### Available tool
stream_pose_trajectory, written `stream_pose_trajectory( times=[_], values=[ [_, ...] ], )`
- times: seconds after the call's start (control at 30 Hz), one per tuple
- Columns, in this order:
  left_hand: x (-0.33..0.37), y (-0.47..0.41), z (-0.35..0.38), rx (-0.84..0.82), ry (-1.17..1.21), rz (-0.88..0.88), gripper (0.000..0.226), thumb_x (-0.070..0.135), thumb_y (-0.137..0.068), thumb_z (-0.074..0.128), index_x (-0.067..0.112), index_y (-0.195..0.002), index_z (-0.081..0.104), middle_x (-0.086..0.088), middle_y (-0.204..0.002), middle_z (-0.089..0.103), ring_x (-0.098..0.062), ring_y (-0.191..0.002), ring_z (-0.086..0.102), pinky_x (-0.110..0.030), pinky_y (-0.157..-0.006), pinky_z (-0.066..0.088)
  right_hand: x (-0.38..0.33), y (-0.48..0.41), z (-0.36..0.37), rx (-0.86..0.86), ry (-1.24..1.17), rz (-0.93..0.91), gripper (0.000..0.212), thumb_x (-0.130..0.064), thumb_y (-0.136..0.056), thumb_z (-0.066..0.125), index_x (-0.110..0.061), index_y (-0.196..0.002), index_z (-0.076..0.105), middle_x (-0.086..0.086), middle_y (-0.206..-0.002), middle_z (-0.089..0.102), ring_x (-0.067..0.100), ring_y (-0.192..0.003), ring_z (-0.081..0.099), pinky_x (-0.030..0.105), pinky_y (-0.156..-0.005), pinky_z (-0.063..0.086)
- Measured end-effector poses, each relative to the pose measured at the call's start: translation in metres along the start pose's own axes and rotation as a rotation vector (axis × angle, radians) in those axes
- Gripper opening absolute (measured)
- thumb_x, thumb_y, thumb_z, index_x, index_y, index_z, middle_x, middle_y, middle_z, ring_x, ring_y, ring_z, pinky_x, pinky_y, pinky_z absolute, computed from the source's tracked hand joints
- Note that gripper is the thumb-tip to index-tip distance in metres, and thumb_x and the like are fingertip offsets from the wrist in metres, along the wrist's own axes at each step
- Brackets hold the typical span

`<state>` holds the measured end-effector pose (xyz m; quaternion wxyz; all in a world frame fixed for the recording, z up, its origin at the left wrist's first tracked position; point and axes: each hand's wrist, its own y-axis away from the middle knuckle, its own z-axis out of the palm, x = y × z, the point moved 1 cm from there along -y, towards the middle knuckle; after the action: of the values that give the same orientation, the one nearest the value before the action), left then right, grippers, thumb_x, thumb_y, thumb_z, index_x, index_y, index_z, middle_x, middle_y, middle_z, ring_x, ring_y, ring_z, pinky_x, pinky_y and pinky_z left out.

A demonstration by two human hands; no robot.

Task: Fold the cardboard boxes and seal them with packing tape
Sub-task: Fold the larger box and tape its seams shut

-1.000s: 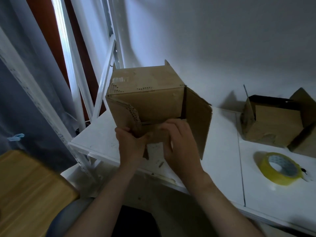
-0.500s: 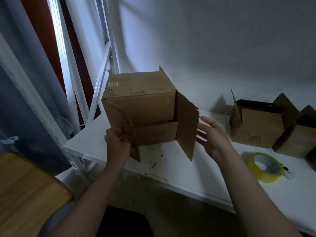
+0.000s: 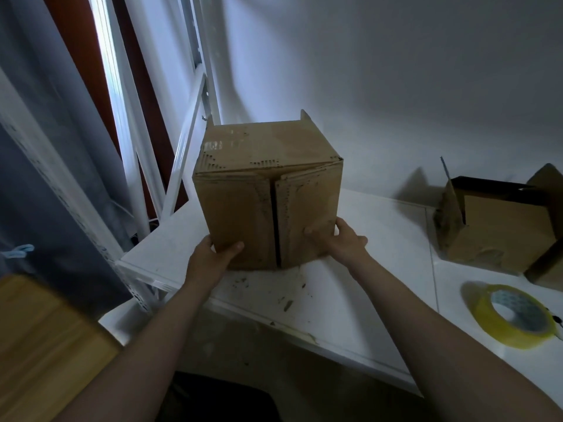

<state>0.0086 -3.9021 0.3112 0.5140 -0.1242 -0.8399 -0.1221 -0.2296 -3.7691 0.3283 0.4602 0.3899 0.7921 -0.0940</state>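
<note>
Half a second ago the two side flaps of the box [image 3: 268,190] stand open and the right hand is apart from it. Now both flaps are swung shut and meet in a dark upright seam [image 3: 275,220] on the face turned toward the camera.

The left hand [image 3: 210,260] holds the lower left corner of that face. Its thumb lies flat on the left flap [image 3: 237,214], and its fingers are hidden round the side. The right hand [image 3: 341,242] holds the lower right corner, with its thumb on the right flap [image 3: 307,208] and its fingers [image 3: 342,226] curled round the box's edge. Both hands clamp the flaps closed.

This end looks folded and probably ready for tape. The yellow tape [image 3: 515,318] lies untouched at the lower right of the frame, well apart from the box. One hand would have to let go to fetch it, and the flaps may then spring open.

The box sits in the middle of the frame on the white surface [image 3: 380,269], near its front left corner. It is plain brown cardboard, worn and scuffed, with rows of small punch holes along the flap edges. The seam gapes slightly, so the flaps do not quite touch. At the back a bit of flap sticks up above the top. A second box [image 3: 499,226] stands open at the right.
</note>
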Motion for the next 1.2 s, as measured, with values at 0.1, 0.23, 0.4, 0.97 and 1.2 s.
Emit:
stream_pose_trajectory(
  times=[0.1, 0.23, 0.4, 0.97, 1.2],
  values=[
    [0.006, 0.0, 0.012, 0.117, 0.006, 0.052, 0.057, 0.047, -0.094, 0.065, 0.016, -0.14, 0.054, -0.005, -0.137, 0.061, -0.031, -0.126, 0.057, -0.046, -0.104, 0.048, -0.002, -0.002, 0.007, 0.07, 0.018, -0.027, 0.08, -0.073, -0.085, 0.06, -0.033, -0.15, 0.038, 0.008, -0.148, 0.043, 0.034, -0.146, 0.019, 0.049, -0.114, 0.025],
    [0.043, 0.008, 0.011, 0.228, 0.005, 0.182, 0.056, 0.051, -0.094, 0.061, 0.017, -0.138, 0.056, -0.004, -0.134, 0.062, -0.027, -0.124, 0.057, -0.048, -0.106, 0.048, -0.019, 0.006, -0.013, 0.208, -0.068, -0.146, 0.071, -0.068, -0.086, 0.062, -0.025, -0.138, 0.042, 0.006, -0.136, 0.049, 0.034, -0.138, 0.037, 0.055, -0.111, 0.035],
    [0.12, 0.028, -0.005, 0.304, 0.074, 0.362, 0.055, 0.054, -0.095, 0.059, 0.025, -0.142, 0.055, 0.004, -0.116, 0.06, -0.016, -0.11, 0.058, -0.031, -0.087, 0.052, -0.052, 0.05, -0.069, 0.376, -0.284, -0.342, 0.061, -0.052, -0.092, 0.066, -0.02, -0.14, 0.046, -0.004, -0.126, 0.061, 0.013, -0.108, 0.059, 0.034, -0.09, 0.052],
    [0.24, 0.104, -0.015, 0.02, 0.244, 0.413, 0.015, 0.037, -0.096, 0.059, 0.035, -0.111, 0.062, 0.024, -0.102, 0.065, 0.0, -0.095, 0.061, -0.021, -0.078, 0.046, -0.058, 0.141, -0.16, 0.517, -0.155, -0.343, 0.048, -0.048, -0.102, 0.049, -0.027, -0.144, 0.056, -0.003, -0.143, 0.058, 0.024, -0.133, 0.052, 0.03, -0.106, 0.04],
    [0.206, 0.088, -0.019, -0.006, 0.121, 0.381, 0.041, 0.034, -0.101, 0.055, 0.035, -0.142, 0.053, 0.022, -0.111, 0.058, -0.007, -0.102, 0.054, -0.027, -0.088, 0.039, -0.04, 0.113, -0.114, 0.34, -0.244, -0.283, 0.044, -0.038, -0.105, 0.048, -0.029, -0.147, 0.05, -0.001, -0.153, 0.048, 0.025, -0.138, 0.046, 0.039, -0.11, 0.04]
  ],
)
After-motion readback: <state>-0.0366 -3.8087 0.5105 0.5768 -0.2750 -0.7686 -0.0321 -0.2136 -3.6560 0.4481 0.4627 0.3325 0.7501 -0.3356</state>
